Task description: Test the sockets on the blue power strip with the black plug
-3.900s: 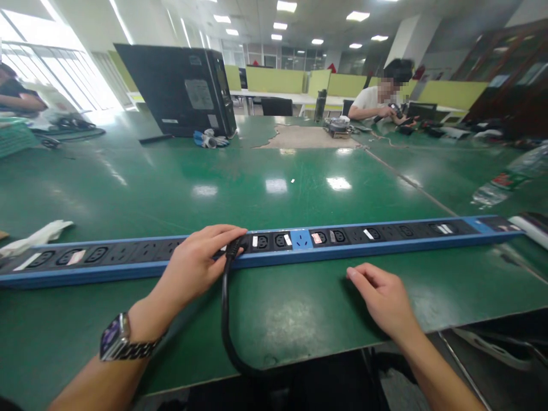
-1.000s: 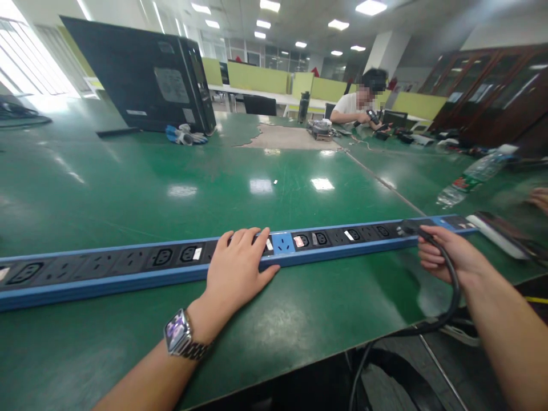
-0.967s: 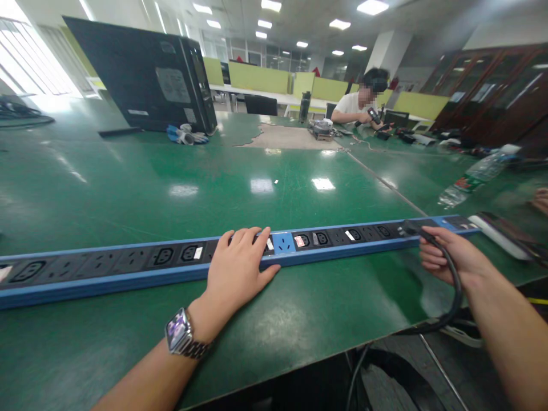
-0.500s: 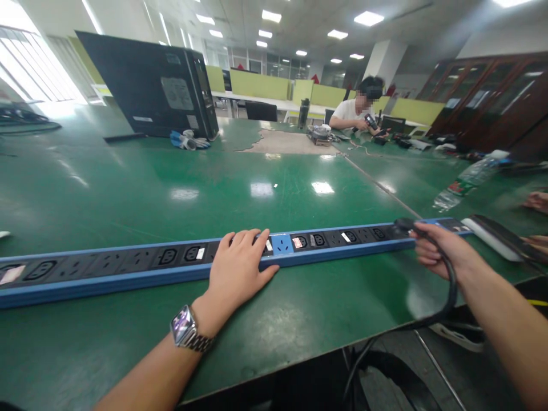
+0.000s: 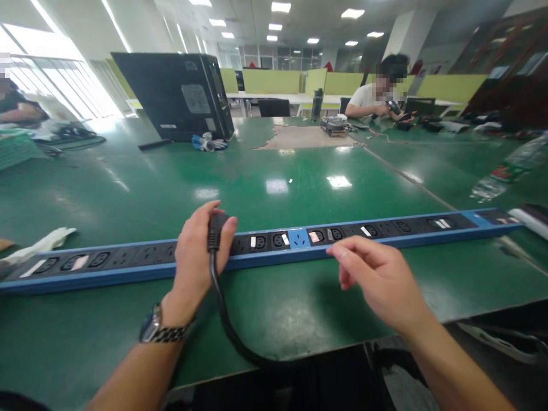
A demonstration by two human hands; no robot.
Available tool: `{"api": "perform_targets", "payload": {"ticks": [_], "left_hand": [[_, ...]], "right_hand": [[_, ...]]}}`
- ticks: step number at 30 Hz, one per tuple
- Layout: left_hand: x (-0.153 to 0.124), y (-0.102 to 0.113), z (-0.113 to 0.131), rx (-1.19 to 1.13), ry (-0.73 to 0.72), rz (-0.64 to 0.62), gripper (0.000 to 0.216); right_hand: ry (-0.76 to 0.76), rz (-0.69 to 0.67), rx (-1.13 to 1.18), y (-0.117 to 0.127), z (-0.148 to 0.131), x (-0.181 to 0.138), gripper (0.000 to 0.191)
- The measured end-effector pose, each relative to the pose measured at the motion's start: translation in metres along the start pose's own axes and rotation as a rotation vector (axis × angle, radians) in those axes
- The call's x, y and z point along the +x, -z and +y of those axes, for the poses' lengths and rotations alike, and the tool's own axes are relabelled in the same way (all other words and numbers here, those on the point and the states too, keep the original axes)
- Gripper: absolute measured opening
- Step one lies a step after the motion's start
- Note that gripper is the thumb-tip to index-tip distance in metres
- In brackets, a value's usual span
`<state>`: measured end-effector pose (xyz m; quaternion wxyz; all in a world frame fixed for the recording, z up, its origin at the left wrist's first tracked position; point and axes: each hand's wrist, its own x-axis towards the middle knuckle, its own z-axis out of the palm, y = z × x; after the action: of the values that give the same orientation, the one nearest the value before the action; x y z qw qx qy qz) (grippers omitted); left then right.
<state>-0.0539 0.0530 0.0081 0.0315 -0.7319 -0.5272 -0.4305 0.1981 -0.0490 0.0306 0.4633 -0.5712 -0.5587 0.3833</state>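
Note:
A long blue-and-black power strip (image 5: 265,254) lies across the table, its sockets facing up, several bearing white or pink stickers. My left hand (image 5: 194,251) is closed around a black power plug (image 5: 216,228) over the strip, left of the blue socket (image 5: 298,238). From the plug a thick black cable (image 5: 226,319) hangs in a curve to the table's front edge. My right hand (image 5: 377,274) is at the strip's near edge, right of the blue socket. Its fingers are curled with the thumb against them, and nothing shows between them.
A black computer case (image 5: 180,97) stands at the back left, with gloves (image 5: 209,141) beside it. A plastic bottle (image 5: 507,171) lies at the right. A white cloth-like item (image 5: 47,244) is at the left. One person (image 5: 377,97) sits across the table; another person (image 5: 19,105) is far left.
The plug and cable have moved left, from my right hand into my left. My left hand has lifted from lying flat on the strip. The view has turned slightly left.

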Motion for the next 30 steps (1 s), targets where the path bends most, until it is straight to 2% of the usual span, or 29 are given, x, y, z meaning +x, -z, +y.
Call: {"api": "perform_targets", "payload": {"ticks": [3,6,8,10,13,15,25,27,30], "left_hand": [[-0.003,0.007,-0.024,-0.004,0.012,-0.223,0.039],[-0.001,0.004,-0.025,0.004,-0.063,-0.331,0.038],[0.006,0.002,-0.022,-0.050,-0.091,-0.427,0.037],[0.017,0.003,-0.020,-0.132,-0.103,-0.586,0.037],[0.030,0.007,-0.023,-0.201,-0.096,-0.775,0.043],[0.032,0.008,-0.025,-0.208,-0.085,-0.805,0.045],[0.025,0.009,-0.025,-0.197,-0.010,-0.733,0.043],[0.026,0.010,-0.026,-0.192,-0.001,-0.759,0.044],[0.031,0.013,-0.029,-0.213,-0.042,-0.862,0.045]], "right_hand": [[-0.141,-0.007,-0.154,0.015,0.043,-0.008,0.039],[-0.132,0.059,-0.219,0.015,0.074,-0.017,0.041],[-0.065,0.092,-0.252,0.012,0.081,-0.021,0.042],[-0.013,0.090,-0.283,0.010,0.080,-0.023,0.042],[0.011,0.088,-0.298,0.009,0.078,-0.023,0.042],[0.016,0.091,-0.300,0.010,0.079,-0.023,0.042],[0.033,0.129,-0.312,0.011,0.081,-0.026,0.042],[0.030,0.129,-0.307,0.011,0.081,-0.026,0.042],[0.032,0.134,-0.296,0.011,0.081,-0.026,0.042]]}}
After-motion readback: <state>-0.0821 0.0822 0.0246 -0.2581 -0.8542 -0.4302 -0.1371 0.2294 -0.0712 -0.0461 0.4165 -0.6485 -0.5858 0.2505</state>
